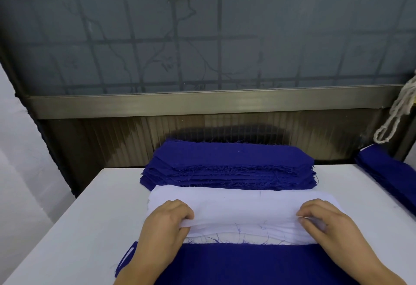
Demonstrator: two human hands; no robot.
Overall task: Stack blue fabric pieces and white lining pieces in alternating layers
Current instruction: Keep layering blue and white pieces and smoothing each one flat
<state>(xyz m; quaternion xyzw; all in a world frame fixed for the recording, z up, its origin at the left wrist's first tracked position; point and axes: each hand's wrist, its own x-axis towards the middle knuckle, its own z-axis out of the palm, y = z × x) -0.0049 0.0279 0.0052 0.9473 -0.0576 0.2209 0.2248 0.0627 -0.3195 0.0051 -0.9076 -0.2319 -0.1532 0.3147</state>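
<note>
Here, pinching the top white lining piece [243, 206] at both ends, left hand [165, 221] and right hand [324, 221] apart; frayed blue fabric stack [229, 165] at twelve o'clock.

no readable text, label or number anywhere

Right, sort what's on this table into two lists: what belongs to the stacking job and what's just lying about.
Part of the job:
- white lining pile, top piece pinched by the left hand and right hand
- far blue fabric stack
- near blue piece, nearest the person
- blue stack at the right edge, probably more stock

Lying about:
- white cord hanging at right
- window frame
</note>
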